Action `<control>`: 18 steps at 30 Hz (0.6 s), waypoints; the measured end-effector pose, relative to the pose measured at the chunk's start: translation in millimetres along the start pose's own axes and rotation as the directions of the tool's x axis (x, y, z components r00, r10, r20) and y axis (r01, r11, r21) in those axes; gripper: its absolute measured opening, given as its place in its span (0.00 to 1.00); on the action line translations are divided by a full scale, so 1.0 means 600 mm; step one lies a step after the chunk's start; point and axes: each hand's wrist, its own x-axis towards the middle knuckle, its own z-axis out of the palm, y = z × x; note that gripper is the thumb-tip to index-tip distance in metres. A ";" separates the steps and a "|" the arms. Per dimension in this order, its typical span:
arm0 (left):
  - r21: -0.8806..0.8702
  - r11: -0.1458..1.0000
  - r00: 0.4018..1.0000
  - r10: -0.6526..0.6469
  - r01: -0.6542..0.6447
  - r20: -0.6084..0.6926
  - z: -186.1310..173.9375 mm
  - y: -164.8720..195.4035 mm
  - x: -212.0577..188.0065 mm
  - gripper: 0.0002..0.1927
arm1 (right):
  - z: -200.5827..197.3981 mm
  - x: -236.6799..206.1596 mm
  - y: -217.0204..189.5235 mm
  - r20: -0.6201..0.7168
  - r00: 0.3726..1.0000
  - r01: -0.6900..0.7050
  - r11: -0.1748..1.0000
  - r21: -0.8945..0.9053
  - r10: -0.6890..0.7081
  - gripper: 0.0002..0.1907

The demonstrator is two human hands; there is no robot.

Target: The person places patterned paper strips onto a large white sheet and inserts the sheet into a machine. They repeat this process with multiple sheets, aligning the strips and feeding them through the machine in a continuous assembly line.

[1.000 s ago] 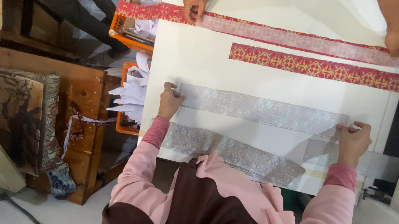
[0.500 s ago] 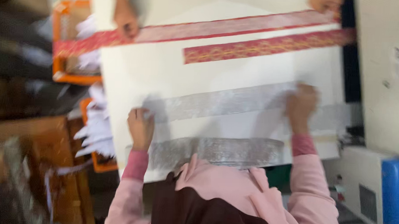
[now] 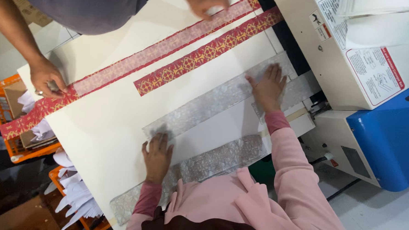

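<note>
My left hand (image 3: pixel 156 155) and right hand (image 3: pixel 266 87) lie flat, fingers spread and clamped on nothing, pinning the ends of the grey strip (image 3: pixel 214 101) to the white bench (image 3: pixel 102 129); it looks thin, light and limp, best handled at its ends.
</note>
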 end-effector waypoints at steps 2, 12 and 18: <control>0.003 0.999 0.999 0.038 -0.038 0.012 0.016 0.026 0.024 0.27 | -0.010 0.018 0.018 -0.010 0.999 -0.050 0.997 -0.051 0.049 0.60; -0.024 0.995 0.993 0.103 -0.102 0.051 0.053 0.095 0.088 0.32 | -0.036 0.087 0.062 0.023 0.981 -0.193 0.979 0.059 0.192 0.63; -0.009 0.991 0.990 0.131 -0.131 0.042 0.055 0.103 0.095 0.33 | -0.032 0.054 0.063 -0.036 0.992 -0.122 0.991 0.059 0.124 0.57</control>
